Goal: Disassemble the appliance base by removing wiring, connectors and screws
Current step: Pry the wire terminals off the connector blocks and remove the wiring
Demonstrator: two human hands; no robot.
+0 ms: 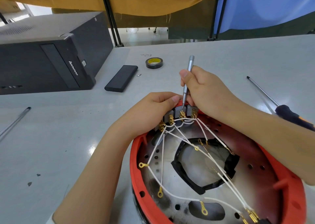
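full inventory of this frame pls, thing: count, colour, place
appliance base: 1, red rim, metal inside, near centre
switch blocks: row, grey, brass terminals, base far edge
wires: several, white, brass ring lugs, loose across base
precision screwdriver: 1, silver, tip at switch row
large screwdriver: 1, black-orange handle, table right
tape roll: 1, black, table centre
case: 1, black, beside tape
bit: 1, silver, by case
computer tower: 1, black, left
pen: 1, far left
left hand: grips switch row
right hand: holds precision screwdriver

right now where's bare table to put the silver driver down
Bare table lies right of the tape roll, up to the long screwdriver. Another patch lies left of the red base, below the pen. It is crowded around the black case and computer tower.
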